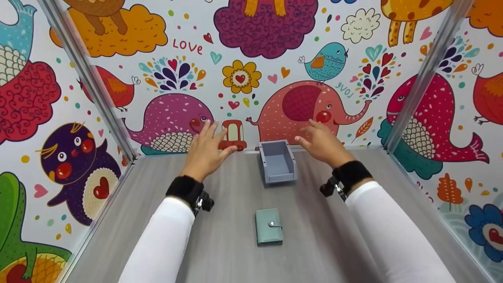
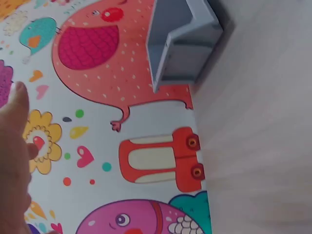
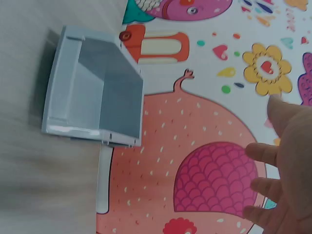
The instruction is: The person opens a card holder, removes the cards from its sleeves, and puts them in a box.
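Left hand [image 1: 205, 151] and right hand [image 1: 323, 144] hold nothing, fingers loose | gray bin [image 1: 278, 163] between them, at the table's [image 1: 220, 243] back | green wallet [image 1: 269, 226] lies nearer the person | best grip: both sides together, softly, keeping the bin flat

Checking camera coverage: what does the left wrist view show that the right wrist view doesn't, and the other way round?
Only the left wrist view: the left hand and the printed elephant's eye.
Only the right wrist view: the right hand and the red "Love" lettering.
Both share: the grey bin, the tabletop, the printed red vehicle, yellow flower and part of the purple whale.
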Demonstrator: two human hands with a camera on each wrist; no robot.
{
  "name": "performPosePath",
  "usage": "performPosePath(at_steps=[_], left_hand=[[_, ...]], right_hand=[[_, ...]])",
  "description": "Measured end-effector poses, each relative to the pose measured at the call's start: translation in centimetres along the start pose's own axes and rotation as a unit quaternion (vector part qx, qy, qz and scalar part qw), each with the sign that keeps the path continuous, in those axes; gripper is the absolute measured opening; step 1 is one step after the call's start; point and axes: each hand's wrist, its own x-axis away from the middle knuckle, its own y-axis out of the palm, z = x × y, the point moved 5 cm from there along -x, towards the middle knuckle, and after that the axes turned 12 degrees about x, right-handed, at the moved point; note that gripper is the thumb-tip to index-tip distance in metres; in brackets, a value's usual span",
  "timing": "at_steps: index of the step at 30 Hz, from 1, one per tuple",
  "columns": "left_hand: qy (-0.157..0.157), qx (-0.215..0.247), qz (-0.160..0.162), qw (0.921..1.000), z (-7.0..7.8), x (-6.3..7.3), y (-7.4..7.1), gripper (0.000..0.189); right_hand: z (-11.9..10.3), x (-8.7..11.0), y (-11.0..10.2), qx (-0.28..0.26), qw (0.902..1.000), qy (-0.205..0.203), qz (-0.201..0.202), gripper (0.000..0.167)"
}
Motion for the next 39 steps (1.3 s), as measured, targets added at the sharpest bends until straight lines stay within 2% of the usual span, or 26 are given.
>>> performPosePath(at_steps=[7, 13, 16, 20, 25, 28, 33, 39], left_hand=[[0.018, 0.033, -0.040, 0.9985, 0.7, 3.3, 2.7, 0.081], [-0.013, 0.057, -0.081, 0.9950, 1.5, 5.6, 6.1, 0.072], [-0.015, 0.072, -0.098, 0.9924, 1.8, 6.8, 7.9, 0.065], [0.010, 0.092, -0.124, 0.9880, 2.6, 8.2, 9.8, 0.057], [0.050, 0.085, -0.152, 0.9835, 3.7, 9.0, 11.6, 0.052], [0.070, 0.079, -0.165, 0.9807, 4.4, 9.4, 12.5, 0.050], [0.080, 0.081, -0.185, 0.9761, 4.9, 9.8, 13.7, 0.046], [0.101, 0.069, -0.211, 0.9698, 5.1, 10.6, 14.5, 0.045]], right_hand=[[-0.8, 2.3, 2.1, -0.024, 0.9997, 0.000, 0.000, 0.049], [-1.2, 4.3, 4.2, -0.063, 0.9980, -0.005, 0.004, 0.037], [-1.3, 5.2, 5.9, -0.088, 0.9958, 0.015, -0.022, 0.031], [-1.9, 6.3, 7.9, -0.097, 0.9933, 0.026, -0.057, 0.026], [-3.2, 7.3, 9.4, -0.095, 0.9928, 0.002, -0.073, 0.016], [-3.8, 8.2, 10.2, -0.095, 0.9904, -0.019, -0.098, 0.013], [-4.7, 9.5, 11.6, -0.101, 0.9834, -0.055, -0.141, 0.014], [-5.7, 9.9, 12.8, -0.109, 0.9770, -0.106, -0.149, 0.013]])
